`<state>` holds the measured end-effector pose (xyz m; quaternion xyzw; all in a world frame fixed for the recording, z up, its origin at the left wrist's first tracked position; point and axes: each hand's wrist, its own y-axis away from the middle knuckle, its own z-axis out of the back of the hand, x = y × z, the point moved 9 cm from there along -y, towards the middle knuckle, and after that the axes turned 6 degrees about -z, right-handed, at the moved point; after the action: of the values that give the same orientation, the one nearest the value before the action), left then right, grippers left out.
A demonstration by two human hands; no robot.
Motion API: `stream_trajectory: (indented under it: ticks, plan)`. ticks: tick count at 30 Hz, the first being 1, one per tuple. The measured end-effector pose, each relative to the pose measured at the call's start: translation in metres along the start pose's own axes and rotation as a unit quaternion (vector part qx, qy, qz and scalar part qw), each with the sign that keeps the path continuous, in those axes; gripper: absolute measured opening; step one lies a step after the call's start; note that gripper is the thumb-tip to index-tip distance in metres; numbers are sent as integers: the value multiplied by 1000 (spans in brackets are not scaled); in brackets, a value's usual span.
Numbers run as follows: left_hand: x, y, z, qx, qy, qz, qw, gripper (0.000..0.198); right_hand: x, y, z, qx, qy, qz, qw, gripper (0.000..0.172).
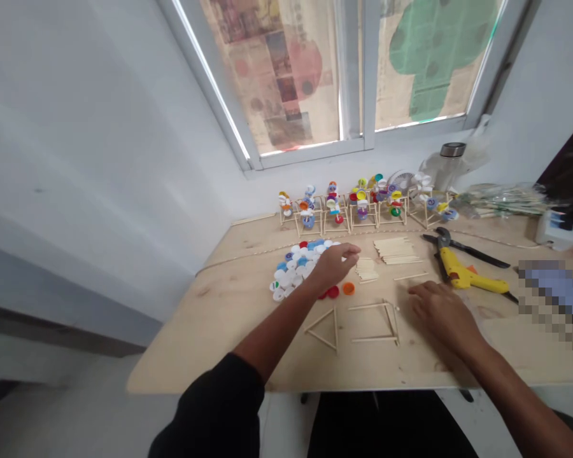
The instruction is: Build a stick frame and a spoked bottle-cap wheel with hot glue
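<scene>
My left hand [333,263] reaches forward over the wooden tabletop [219,331], fingers pinched together just right of a heap of bottle caps [296,264] and above red and orange caps [347,289]; what it pinches is too small to make out. My right hand [442,310] rests palm down with fingers stretched out, beside a square stick frame [375,323]. A stick triangle [325,329] lies left of the frame. Short sticks [367,269] and longer sticks [396,250] lie in piles beyond.
A yellow glue gun [468,277] and black pliers [446,238] lie to the right. Several stick-and-cap models [363,207] line the back under the window. A metal-lidded flask [446,162], a bundle of sticks in plastic [503,200] and a white box [556,229] stand at the back right.
</scene>
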<state>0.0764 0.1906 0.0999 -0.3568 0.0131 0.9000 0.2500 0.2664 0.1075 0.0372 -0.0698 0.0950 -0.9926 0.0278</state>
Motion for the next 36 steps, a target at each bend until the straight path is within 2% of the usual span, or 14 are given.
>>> stream_trajectory:
  ticks: [3, 7, 11, 14, 18, 24, 36]
  plan:
    - [6, -54, -27, 47, -43, -13, 998, 26, 4, -10, -7, 7, 32, -8, 999, 25]
    - [12, -108, -65, 94, -95, -21, 991, 29, 1, -21, -9, -2, 48, -37, 998, 24]
    - [17, -146, -95, 134, -131, -29, 982, 34, -1, -32, -12, -14, 57, -57, 997, 23]
    - [19, -161, -110, 159, -157, -33, 974, 38, 3, -41, -14, -22, 59, -63, 996, 23]
    - [19, -167, -121, 180, -182, -41, 966, 41, 9, -50, -14, -44, 51, -50, 996, 22]
    - [9, -156, -133, 209, -182, -89, 957, 35, 10, -52, -15, -57, 41, -37, 997, 20]
    - [-1, -126, -136, 211, -196, -109, 951, 40, 10, -43, -18, -55, 33, -13, 998, 26]
